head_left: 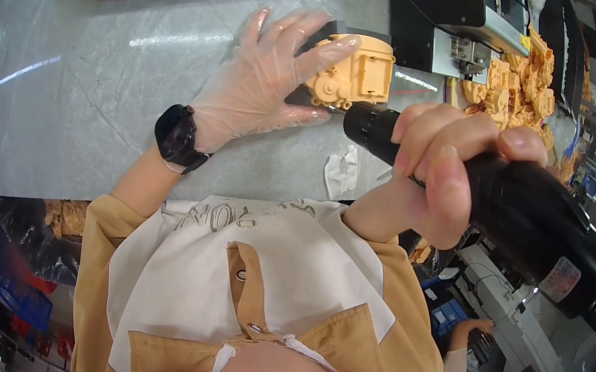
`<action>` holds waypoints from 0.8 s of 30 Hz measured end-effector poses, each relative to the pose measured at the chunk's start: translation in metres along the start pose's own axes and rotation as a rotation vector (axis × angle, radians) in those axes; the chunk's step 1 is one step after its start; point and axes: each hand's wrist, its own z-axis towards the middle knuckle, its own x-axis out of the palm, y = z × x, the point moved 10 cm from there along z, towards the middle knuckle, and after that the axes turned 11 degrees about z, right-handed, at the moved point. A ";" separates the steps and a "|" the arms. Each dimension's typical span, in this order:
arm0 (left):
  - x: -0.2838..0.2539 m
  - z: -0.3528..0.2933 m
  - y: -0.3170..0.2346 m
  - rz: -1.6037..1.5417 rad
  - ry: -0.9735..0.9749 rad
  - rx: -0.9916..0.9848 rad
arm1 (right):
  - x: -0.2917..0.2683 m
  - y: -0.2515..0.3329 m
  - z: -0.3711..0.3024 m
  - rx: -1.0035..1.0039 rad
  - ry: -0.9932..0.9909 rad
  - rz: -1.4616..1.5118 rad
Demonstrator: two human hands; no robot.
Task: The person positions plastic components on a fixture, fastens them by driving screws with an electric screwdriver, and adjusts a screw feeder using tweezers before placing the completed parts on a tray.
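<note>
white top, tan collar, tan sleeves, black wristwatch, clear glove

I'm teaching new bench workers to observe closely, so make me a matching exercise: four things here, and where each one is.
1. black cylindrical power screwdriver
2. yellow-orange moulded plastic housing
3. black rounded wristwatch
4. crumpled white scrap

A. lying untouched on the grey tabletop
B. in the bare right grip
C. at the wrist behind the clear-gloved left grip
D. at the screwdriver's bit end

Pairs: 1-B, 2-D, 3-C, 4-A
</note>
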 end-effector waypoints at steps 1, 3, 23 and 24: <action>-0.001 -0.001 0.000 -0.012 0.001 -0.003 | 0.002 -0.005 -0.001 0.008 0.006 0.005; -0.001 -0.002 0.001 -0.030 0.002 -0.013 | 0.000 -0.015 -0.002 0.033 -0.051 -0.060; 0.000 0.001 0.000 -0.034 -0.012 0.009 | -0.006 -0.022 -0.007 0.074 -0.148 -0.126; 0.000 0.001 -0.001 -0.032 -0.017 0.020 | -0.012 -0.022 -0.009 0.087 -0.211 -0.095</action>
